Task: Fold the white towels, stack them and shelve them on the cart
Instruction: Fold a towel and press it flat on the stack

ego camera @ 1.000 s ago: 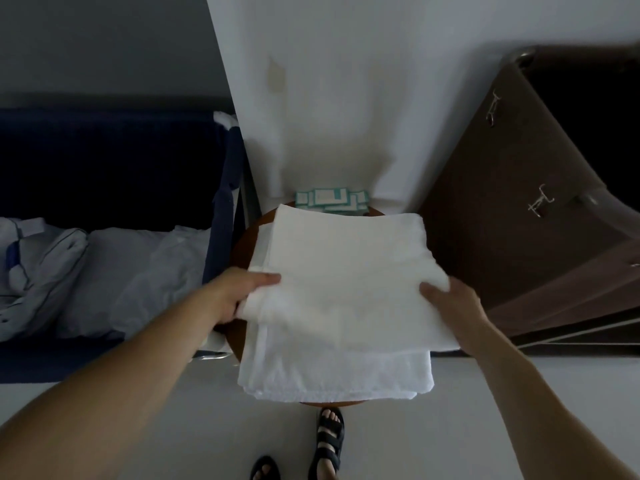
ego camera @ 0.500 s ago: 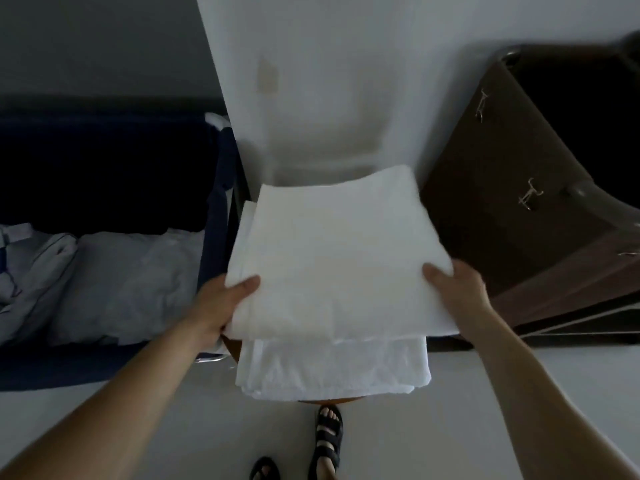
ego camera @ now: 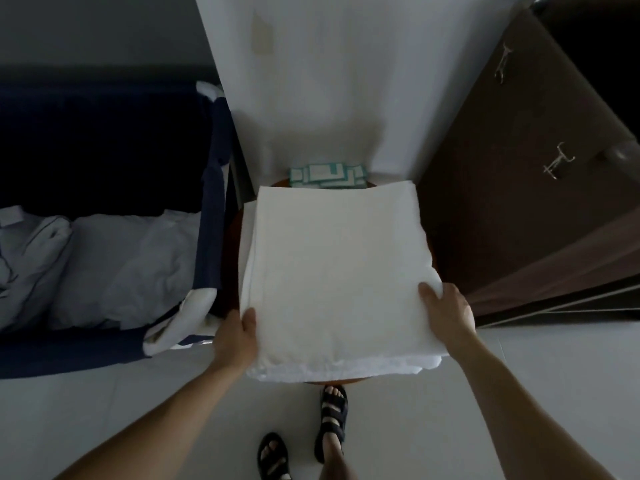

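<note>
the top towel [ego camera: 336,265] is down now: half a second ago the person held it raised and pushed forward, so that it hid the green packets [ego camera: 327,174] at the back of the round wooden table [ego camera: 231,237], and a second ago it hung skewed over the one beneath. now it lies flat and nearly square on the lower towel [ego camera: 332,370], which shows only as a thin strip along the near edge, and the packets are in sight again past its far edge. both towels rest on the table, between the navy fabric bin [ego camera: 211,202] of crumpled linen on the left and the brown cabinet [ego camera: 519,202] on the right

the left hand [ego camera: 237,337] pinches the near left corner, thumb on top and fingers tucked out of sight below the edge; the right hand [ego camera: 446,313] grips the near right corner the same way. i cannot tell whether the hidden fingers go under the top towel alone or under both

to my eye the stacking of these two is as good as done: the edges line up well enough. what is left is the shelving, and from where i stand no shelf shows, so the pile has yet to be carried off the table
</note>
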{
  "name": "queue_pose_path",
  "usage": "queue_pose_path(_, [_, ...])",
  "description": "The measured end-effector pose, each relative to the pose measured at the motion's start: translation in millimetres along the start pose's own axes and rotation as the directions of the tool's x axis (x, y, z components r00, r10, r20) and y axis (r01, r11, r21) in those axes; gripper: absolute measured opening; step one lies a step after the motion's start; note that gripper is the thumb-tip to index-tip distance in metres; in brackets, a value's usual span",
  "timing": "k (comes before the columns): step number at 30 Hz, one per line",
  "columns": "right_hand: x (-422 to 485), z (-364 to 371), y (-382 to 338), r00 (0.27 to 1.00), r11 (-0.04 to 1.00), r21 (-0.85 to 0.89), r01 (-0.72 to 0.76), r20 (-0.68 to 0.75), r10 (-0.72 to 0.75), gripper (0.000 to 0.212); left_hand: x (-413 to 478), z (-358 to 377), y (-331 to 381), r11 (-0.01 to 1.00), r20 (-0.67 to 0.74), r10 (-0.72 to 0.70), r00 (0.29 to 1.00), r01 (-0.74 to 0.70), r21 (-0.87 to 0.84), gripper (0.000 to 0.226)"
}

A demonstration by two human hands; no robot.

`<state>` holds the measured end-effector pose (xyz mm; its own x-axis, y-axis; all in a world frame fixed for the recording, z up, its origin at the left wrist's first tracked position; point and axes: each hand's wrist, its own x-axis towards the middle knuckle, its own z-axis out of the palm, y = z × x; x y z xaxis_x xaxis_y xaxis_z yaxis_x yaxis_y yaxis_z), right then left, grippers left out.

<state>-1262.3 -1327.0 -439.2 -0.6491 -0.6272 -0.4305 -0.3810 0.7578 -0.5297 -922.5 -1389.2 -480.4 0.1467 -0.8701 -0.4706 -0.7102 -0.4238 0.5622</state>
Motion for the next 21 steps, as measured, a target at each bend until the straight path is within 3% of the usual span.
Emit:
queue_pose_path(5, [-9, 25, 27, 0.995, 0.994, -0.047, -0.103, -0.008, 0.103, 0.05, 9, 7, 2, 0.997, 0.006, 0.024, 1.0, -0.025, 0.074, 0.04])
queue_pose_path(13, [-8, 33, 28, 0.992, 0.995, -0.094, -0.034, -0.127, 0.022, 0.048, -3, 19, -9, 1.0, -0.06, 0.02, 0.998, -0.02, 0.011, 0.034])
queue_pose_path(16, [-14, 33, 25, 0.973, 0.954, -0.293, 0.058, -0.199, -0.12, 0.06, -4, 17, -2, 0.983, -0.087, 0.068, 0.994, -0.052, 0.178, 0.047])
queue_pose_path(18, [-14, 30, 14, 0.926, 0.861, -0.457, 0.222, -0.176, -0.333, 0.073, -4, 15, 10, 0.877, -0.11, 0.312, 0.944, -0.242, 0.415, 0.071])
queue_pose_path(21, [-13, 40, -4, 0.857, 0.679, -0.584, 0.444, 0.056, -0.512, 0.074, -1, 22, 38, 0.62, 0.118, 0.561, 0.819, -0.511, 0.596, 0.081])
